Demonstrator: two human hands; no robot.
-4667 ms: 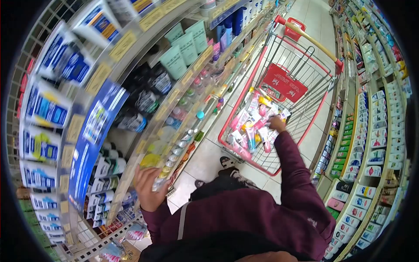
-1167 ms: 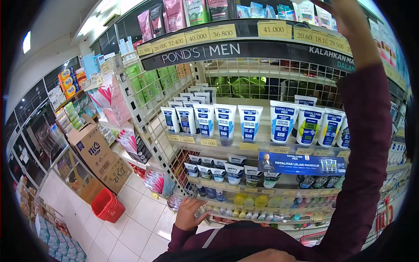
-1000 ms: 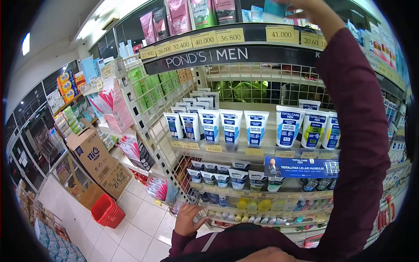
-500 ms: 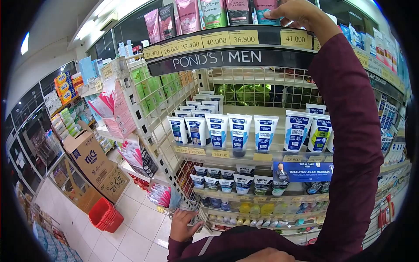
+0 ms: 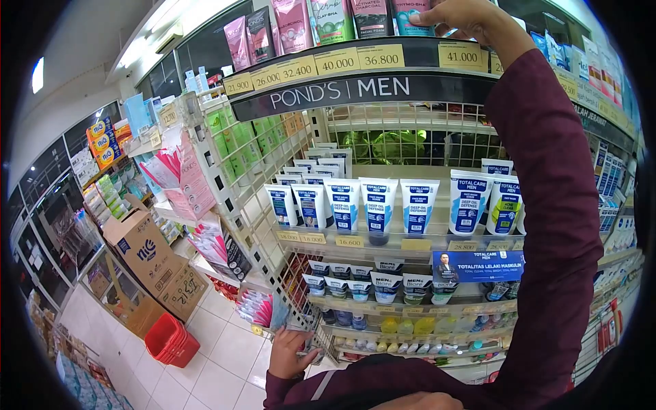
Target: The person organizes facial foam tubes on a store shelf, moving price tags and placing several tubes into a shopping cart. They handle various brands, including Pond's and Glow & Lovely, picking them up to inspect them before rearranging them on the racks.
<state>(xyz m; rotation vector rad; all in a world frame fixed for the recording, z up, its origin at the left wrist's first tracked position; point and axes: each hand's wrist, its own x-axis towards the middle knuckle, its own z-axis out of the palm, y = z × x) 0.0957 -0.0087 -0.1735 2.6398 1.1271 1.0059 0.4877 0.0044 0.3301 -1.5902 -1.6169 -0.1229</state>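
Note:
On the top shelf, my right hand [image 5: 465, 17] reaches up to a teal-and-pink facial foam tube [image 5: 414, 20]. The thumb lies across its front and the fingers are bent behind the thumb. This tube stands at the right end of a row, beside a dark-and-pink facial foam tube [image 5: 372, 17] and a green-and-white scrub tube [image 5: 331, 20]. Low down, my left hand [image 5: 292, 352] rests near the corner of the white wire rack [image 5: 273, 260], thumb spread from the fingers and nothing in it. Pink packets [image 5: 255, 309] hang just above it.
Below the price strip [image 5: 328, 61], white-and-blue face wash tubes [image 5: 379, 205] stand in rows, with smaller Biore tubes [image 5: 386, 287] underneath. On the tiled floor at the left are stacked red baskets [image 5: 171, 340] and a large cardboard box [image 5: 147, 256]. More stocked shelves [image 5: 608, 205] line the right side.
The view has shifted slightly, so the shelves and floor items sit a little lower and further right. Both hands keep nearly the same places, the right one still at the facial foam tube.

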